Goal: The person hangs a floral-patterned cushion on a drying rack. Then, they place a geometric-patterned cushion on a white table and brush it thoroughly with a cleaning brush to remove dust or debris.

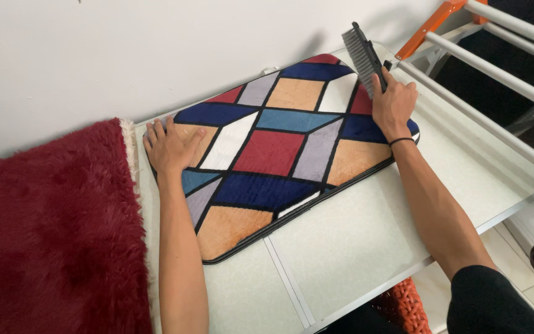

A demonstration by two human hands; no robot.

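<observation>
Bristles point down at the far right corner of the patchwork mat (273,148), where the right hand (393,105) is clenched round the grey brush (362,54). The mat lies on the white table (366,235), its long axis running from near left to far right. The left hand (169,148), released and flat, presses its left end beside a red shaggy rug (50,229).

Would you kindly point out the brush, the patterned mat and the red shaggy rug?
brush (362,54), head view, on its grey bristles.
patterned mat (271,152), head view, on the red patch near its middle.
red shaggy rug (44,235), head view, on its pile at left.
</observation>
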